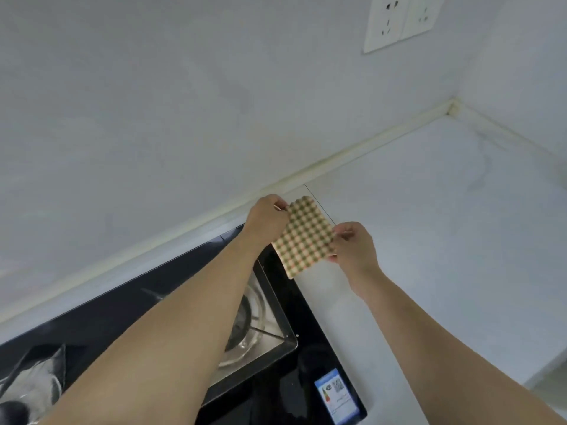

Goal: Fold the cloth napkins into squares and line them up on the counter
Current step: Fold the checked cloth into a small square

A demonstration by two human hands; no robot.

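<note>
**Q:** Forearms fill the lower frame nearest the camera; what do your fingers hold?

**A:** Your left hand (266, 216) pinches the upper-left corner of the checked napkin (303, 237) between thumb and fingertips. Your right hand (352, 246) pinches its right edge, fingers curled.

**Q:** Where is the napkin?

**A:** At frame centre, held over the boundary between the black gas hob (276, 378) and the white counter (429, 225). You cannot tell whether it touches either surface.

**Q:** What is obscured?

**A:** Your left forearm covers part of the burner (248, 326). The label (337, 394) on the hob is unreadable. The wall socket (399, 23) is cut off at the top edge.
</note>
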